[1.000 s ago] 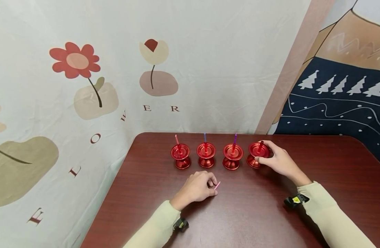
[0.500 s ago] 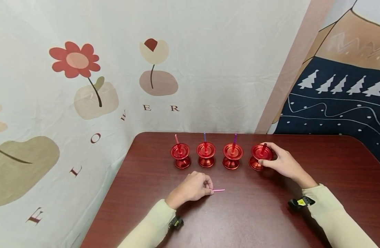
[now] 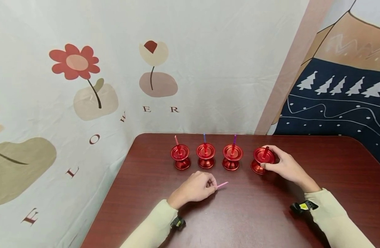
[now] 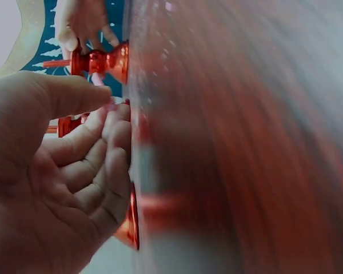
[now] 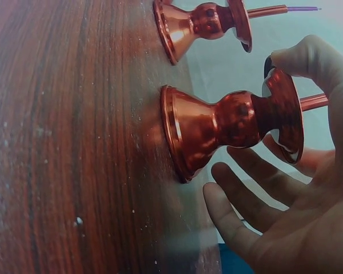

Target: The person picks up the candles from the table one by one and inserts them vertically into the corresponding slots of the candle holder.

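Between thumb and fingertips my left hand point(image 3: 194, 187) pinches a thin pink candle point(image 3: 223, 185), held low over the table with its free end pointing right. My right hand point(image 3: 285, 166) grips the dish of the rightmost red metal candle holder point(image 3: 257, 167), thumb on the near side. In the right wrist view this holder point(image 5: 237, 120) has a bare central tube, with its base close to the tabletop. To its left stand several matching holders, carrying a purple candle point(image 3: 234, 139), a blue candle point(image 3: 204, 138) and a pinkish-red candle point(image 3: 176, 140).
The brown wooden table point(image 3: 255, 220) has its far edge against a pale curtain point(image 3: 221, 69) printed with flowers and letters. A dark blue panel with white trees point(image 3: 335, 103) hangs at the right.
My right hand has moved the rightmost holder slightly right and nearer. The pink candle has turned in my left hand's fingers and now sticks out further to the right.
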Action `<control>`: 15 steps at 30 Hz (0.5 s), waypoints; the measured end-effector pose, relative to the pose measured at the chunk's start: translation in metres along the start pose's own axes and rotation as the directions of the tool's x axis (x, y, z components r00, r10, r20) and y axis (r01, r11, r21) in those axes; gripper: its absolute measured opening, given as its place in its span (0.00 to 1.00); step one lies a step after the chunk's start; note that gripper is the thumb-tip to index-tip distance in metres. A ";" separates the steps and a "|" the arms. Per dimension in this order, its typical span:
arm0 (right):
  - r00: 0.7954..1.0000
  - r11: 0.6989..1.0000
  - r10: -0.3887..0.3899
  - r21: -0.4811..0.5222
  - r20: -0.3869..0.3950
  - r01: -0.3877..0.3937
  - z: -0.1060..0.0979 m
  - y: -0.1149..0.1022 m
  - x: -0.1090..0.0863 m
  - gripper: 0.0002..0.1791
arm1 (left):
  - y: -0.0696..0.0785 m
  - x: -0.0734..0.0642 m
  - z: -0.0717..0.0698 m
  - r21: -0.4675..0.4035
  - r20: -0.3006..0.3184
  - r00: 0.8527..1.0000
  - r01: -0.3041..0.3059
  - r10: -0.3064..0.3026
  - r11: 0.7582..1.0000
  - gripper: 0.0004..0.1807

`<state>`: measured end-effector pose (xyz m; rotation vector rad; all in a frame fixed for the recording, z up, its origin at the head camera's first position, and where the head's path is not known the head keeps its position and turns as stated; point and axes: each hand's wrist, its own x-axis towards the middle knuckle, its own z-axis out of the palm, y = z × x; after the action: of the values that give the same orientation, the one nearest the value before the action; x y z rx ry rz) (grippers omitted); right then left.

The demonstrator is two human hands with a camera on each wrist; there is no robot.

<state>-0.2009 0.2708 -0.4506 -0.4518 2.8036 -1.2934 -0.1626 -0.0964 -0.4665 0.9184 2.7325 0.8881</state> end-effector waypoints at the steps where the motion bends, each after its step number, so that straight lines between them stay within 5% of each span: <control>1: 1.000 1.000 0.001 0.001 0.000 -0.001 0.000 0.000 0.000 0.37 | 0.001 0.002 0.001 -0.040 -0.009 1.000 -0.004 0.004 0.999 0.05; 7: 1.000 1.000 0.006 0.022 -0.007 -0.005 0.000 0.001 -0.001 0.37 | 0.021 0.013 -0.001 -0.256 -0.044 0.998 -0.053 0.043 0.965 0.06; 15: 1.000 0.998 0.019 0.052 -0.003 -0.018 0.002 0.002 0.001 0.39 | 0.049 0.034 0.002 -0.387 -0.074 0.997 -0.052 0.025 0.920 0.08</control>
<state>-0.2020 0.2703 -0.4534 -0.4209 2.7627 -1.3609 -0.1645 -0.0440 -0.4385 0.8735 2.4545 1.4272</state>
